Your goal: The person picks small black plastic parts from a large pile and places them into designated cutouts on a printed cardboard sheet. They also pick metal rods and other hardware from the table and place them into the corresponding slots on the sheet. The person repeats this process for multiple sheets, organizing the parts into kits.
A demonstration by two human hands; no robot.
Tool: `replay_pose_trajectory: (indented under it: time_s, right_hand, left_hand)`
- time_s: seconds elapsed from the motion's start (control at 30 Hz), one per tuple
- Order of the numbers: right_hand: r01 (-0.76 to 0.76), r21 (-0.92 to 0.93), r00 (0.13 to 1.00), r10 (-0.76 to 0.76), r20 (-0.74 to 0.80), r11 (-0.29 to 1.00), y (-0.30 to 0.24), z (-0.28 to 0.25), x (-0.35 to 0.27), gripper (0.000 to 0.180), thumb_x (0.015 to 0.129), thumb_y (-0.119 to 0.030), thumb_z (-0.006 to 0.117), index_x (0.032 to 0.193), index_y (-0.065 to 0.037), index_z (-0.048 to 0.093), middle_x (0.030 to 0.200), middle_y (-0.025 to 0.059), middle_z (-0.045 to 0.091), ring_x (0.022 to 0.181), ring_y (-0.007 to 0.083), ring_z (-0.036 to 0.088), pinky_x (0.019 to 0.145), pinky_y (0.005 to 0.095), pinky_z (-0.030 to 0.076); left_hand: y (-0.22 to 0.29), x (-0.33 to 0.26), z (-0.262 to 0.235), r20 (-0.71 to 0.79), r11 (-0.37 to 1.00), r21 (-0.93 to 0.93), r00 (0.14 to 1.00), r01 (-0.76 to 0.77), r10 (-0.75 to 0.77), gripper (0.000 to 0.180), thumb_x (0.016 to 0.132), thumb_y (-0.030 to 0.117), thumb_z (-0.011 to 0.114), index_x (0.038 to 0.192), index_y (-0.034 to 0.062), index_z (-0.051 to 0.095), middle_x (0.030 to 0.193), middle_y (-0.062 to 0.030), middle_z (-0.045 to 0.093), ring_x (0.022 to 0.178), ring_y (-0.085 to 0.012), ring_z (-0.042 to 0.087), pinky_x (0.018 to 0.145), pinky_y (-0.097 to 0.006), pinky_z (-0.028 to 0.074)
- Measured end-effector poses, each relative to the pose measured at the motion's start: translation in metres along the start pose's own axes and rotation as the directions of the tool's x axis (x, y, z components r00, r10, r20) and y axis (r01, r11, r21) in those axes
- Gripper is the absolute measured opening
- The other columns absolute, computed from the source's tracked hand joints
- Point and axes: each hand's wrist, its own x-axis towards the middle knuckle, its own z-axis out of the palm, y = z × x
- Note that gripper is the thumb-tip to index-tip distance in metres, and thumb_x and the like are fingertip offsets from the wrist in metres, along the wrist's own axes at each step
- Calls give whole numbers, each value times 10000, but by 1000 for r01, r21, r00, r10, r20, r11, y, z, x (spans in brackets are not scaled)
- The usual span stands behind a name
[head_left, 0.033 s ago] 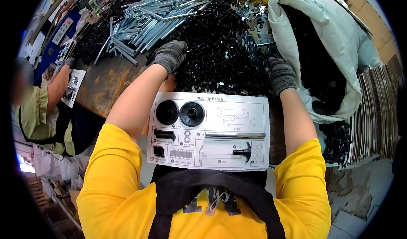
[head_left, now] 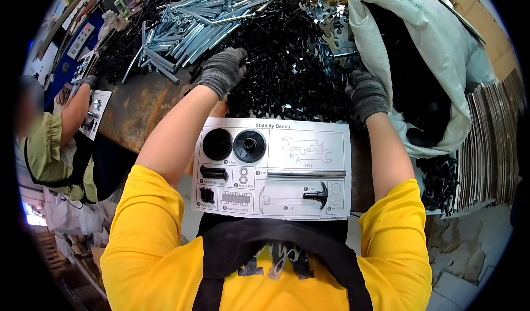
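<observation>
A white printed parts card lies in front of me. On it are two black round bases, a black bolt, short black pieces, a chrome rod and a black T-shaped knob; two wrench outlines are bare. Beyond the card spreads a heap of small black bolts. My left hand, in a grey knit glove, is closed at the heap's left edge. My right hand, gloved alike, curls closed at its right edge, beside the white sack. What either hand's fingers hold is hidden.
Silver metal tubes are piled at the far left, flat wrenches at the back right. A white sack of black parts stands right, above stacked cardboard sheets. At left, another person's gloved hand is near a similar card.
Both hands have shifted slightly: the left a little up and right, the right a little upward. The card appears slightly higher in the picture; its parts look the same.
</observation>
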Motion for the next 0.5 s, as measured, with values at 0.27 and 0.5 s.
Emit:
replay_pose_trajectory:
  time_s: [0.27,0.5]
  right_hand:
    - [54,23,991,-50,-126,998,7,-22,-12,221,813,-268,556,889,-68,611,888,141,594,806,322,588,708,403,484]
    - [35,439,994,13,-107,898,17,-34,-64,201,791,-274,581,890,-100,600,844,146,587,842,273,577,745,399,450]
  left_hand:
    - [78,-62,-1,310,503,-826,950,252,32,150,741,52,637,868,17,567,739,-71,607,619,-122,591,505,-230,490]
    - [96,-84,35,565,910,-376,822,176,74,240,772,230,639,906,32,607,691,-54,614,597,-134,588,589,-265,487]
